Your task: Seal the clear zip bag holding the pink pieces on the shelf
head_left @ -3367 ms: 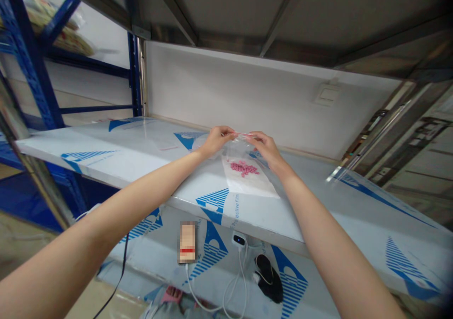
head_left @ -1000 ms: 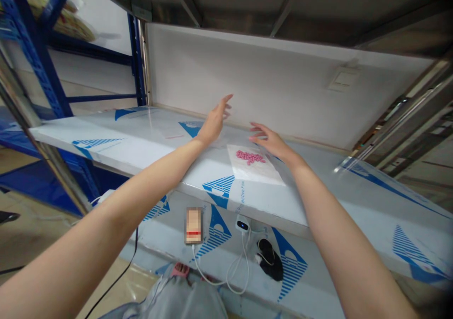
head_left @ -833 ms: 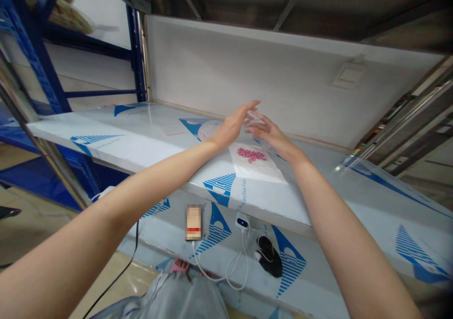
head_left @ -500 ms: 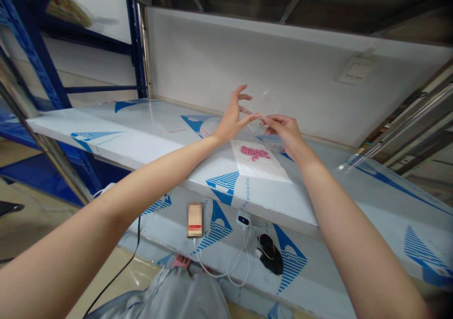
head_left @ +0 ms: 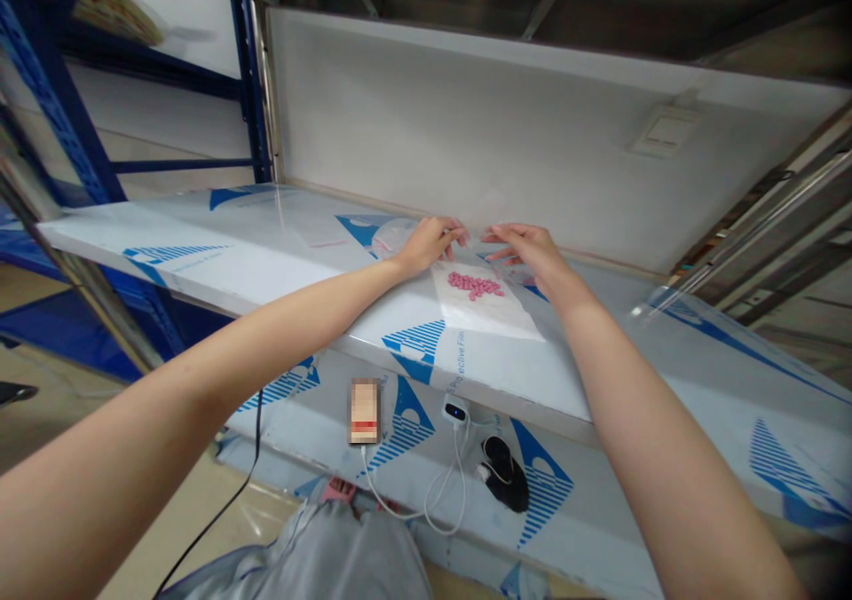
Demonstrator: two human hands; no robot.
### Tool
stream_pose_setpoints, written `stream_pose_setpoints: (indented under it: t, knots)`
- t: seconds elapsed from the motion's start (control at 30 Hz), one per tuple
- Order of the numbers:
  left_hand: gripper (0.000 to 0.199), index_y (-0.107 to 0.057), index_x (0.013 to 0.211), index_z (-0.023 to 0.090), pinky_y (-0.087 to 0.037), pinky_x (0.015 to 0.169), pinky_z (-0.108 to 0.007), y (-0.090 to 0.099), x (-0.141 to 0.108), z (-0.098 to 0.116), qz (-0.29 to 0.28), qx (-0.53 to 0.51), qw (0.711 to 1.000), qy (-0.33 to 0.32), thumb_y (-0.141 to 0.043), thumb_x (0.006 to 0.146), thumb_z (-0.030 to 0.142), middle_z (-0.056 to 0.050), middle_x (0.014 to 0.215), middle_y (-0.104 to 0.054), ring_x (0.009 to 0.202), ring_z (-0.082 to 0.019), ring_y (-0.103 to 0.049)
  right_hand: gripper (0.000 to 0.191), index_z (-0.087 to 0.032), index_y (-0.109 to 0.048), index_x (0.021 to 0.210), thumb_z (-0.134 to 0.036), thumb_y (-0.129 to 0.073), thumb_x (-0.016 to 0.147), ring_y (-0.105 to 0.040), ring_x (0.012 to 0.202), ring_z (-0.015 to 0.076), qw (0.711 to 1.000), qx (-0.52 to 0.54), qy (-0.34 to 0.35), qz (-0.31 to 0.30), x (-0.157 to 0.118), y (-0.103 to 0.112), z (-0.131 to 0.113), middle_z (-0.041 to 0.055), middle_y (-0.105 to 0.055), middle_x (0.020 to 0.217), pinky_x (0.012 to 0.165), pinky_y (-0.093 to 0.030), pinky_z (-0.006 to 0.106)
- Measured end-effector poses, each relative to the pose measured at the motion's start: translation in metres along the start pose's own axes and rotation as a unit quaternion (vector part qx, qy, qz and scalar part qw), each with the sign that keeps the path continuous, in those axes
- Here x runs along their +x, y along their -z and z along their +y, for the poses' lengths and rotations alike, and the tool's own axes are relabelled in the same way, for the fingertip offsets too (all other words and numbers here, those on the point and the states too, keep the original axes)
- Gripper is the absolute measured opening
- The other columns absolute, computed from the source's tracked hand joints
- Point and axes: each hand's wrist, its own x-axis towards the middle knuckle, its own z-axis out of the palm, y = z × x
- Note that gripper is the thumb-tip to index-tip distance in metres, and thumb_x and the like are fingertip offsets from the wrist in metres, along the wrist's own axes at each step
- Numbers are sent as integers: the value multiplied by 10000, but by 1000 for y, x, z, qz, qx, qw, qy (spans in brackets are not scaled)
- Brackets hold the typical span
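Note:
Small pink pieces [head_left: 476, 286] lie in a loose pile on a white sheet [head_left: 509, 318], which rests on the film-covered table [head_left: 266, 272]. My left hand [head_left: 436, 240] is just behind the pile on its left, fingers bent and closed round something too clear or small to make out. Across a narrow gap, my right hand [head_left: 525, 249] hovers behind the pile on its right, fingers apart, nothing visible in them. Faint clear plastic is near both hands, its outline hard to see. Another clear bag [head_left: 386, 243] with a pink edge lies left of my left hand.
Below the table edge are a phone [head_left: 364, 411] on a white cable, a small white device [head_left: 455, 411] and a black object [head_left: 507, 476]. Behind the table stands a white wall [head_left: 466, 112]; blue shelving [head_left: 86, 121] is at the left.
My left hand has come down and its fingers have curled. My right hand has opened its pinch, and the clear plastic that showed between the hands is now fainter.

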Motion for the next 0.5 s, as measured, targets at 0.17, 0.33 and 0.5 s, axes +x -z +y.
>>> stream_pose_setpoints:
  t: [0.17,0.33,0.5]
  knots:
    - [300,-657,730,116,-439,598,-211,7,1,-2,28,23,999,10,-531,957,265,-32,663,-654,495,-78,-533,427,-165,-701,941,-555,-526,930,-673,641,171,999,-9,-27,-39,1,-1,0,148,-733,1026,548,-457,256]
    - [282,-658,682,129,-378,596,-226,10,0,3,64,63,996,-20,-575,923,249,-3,562,-574,521,-91,-471,330,-185,-720,987,-471,-574,912,-689,755,194,999,11,16,-36,-1,-6,-7,129,-715,1117,614,-502,281]
    - [307,-615,582,130,-315,593,-253,2,0,7,90,112,988,-53,-629,870,234,22,524,-500,542,-90,-398,327,-203,-743,1007,-475,-662,845,-677,975,238,993,49,72,-78,-8,-14,-18,99,-726,1083,713,-529,298]
